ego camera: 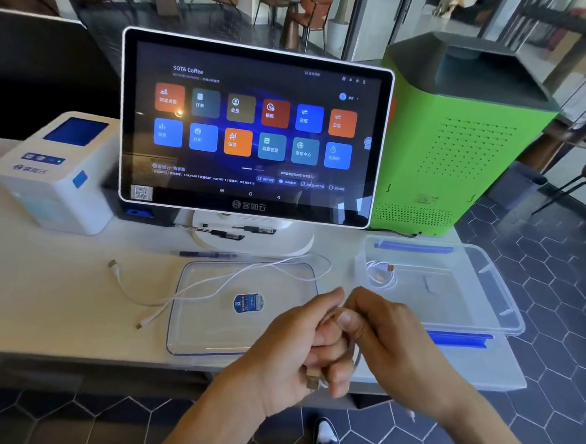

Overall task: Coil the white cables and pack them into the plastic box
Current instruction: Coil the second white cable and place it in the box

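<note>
My left hand and my right hand meet above the table's front edge, both closed around a coiled white cable; its USB plug sticks out below my left fingers. A clear plastic box with blue latches stands on the right, with one coiled white cable in its near-left corner. A loose white cable trails from the left of the table across the clear lid and loops back toward the box.
A touchscreen terminal on a white stand fills the middle back. A white printer sits at the left, a green machine at the back right. Pens lie by the stand. The table edge runs close below.
</note>
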